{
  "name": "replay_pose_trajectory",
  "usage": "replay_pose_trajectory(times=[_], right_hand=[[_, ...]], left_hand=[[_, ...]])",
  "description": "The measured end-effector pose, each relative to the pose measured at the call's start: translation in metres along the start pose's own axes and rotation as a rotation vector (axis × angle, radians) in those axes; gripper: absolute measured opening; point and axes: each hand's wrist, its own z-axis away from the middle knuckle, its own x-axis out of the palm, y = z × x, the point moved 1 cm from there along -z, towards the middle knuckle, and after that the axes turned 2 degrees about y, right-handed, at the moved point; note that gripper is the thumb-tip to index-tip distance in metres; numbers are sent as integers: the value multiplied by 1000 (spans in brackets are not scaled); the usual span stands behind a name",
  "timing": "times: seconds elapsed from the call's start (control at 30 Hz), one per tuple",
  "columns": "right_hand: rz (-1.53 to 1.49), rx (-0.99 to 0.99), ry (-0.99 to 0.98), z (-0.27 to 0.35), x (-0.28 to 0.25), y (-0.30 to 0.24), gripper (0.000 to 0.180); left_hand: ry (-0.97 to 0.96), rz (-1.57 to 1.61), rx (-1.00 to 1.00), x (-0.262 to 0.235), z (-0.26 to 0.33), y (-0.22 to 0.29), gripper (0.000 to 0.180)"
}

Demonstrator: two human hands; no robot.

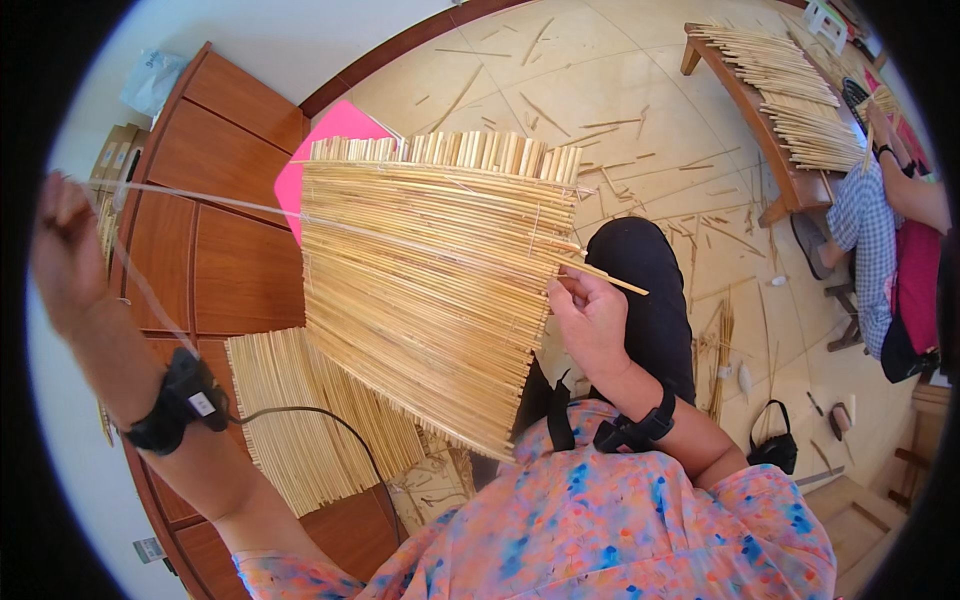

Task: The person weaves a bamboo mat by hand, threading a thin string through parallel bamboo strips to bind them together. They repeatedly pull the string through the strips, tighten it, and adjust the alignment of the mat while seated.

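Observation:
A panel of straw-coloured reed stalks point(420, 290) lies in front of me, its stalks side by side and its far edge standing up in a row of cut ends. Raised at the far left, my left hand point(68, 245) is closed on a white string point(220, 200), which runs taut to the panel's left part. A loose length of the string hangs down past my left wrist. My right hand point(592, 312) pinches one stalk point(620, 282) at the panel's right edge; that stalk sticks out beyond the others. Its fingertips are partly hidden by the reeds.
A second reed panel point(320, 430) lies lower left on brown wooden furniture point(245, 270). A pink sheet point(345, 125) shows behind the work. Scraps litter the tiled floor point(620, 60). At right, another person point(895, 240) sits by a wooden bench point(790, 185) with reeds. A small black bag point(773, 445) lies lower right.

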Motion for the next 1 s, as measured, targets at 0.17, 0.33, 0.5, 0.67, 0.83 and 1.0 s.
replay_pose_trajectory(times=[0.17,0.33,0.5,0.67,0.83,1.0], right_hand=[[-44,-32,75,2,-7,2,29],[-105,-23,-19,5,-7,-7,28],[-54,5,-75,4,-7,5,24],[-63,-23,-48,5,-7,12,19],[-83,-29,-57,5,-9,15,15],[-37,-74,-39,2,-8,16,12]], left_hand=[[236,-148,-216,67,47,-88,17],[-103,-344,-440,159,153,-123,9],[-619,-538,-538,223,225,-135,3],[-712,-681,-156,245,238,-149,20],[-784,-856,-123,251,230,-133,24],[-781,-874,-57,252,229,-136,26]])
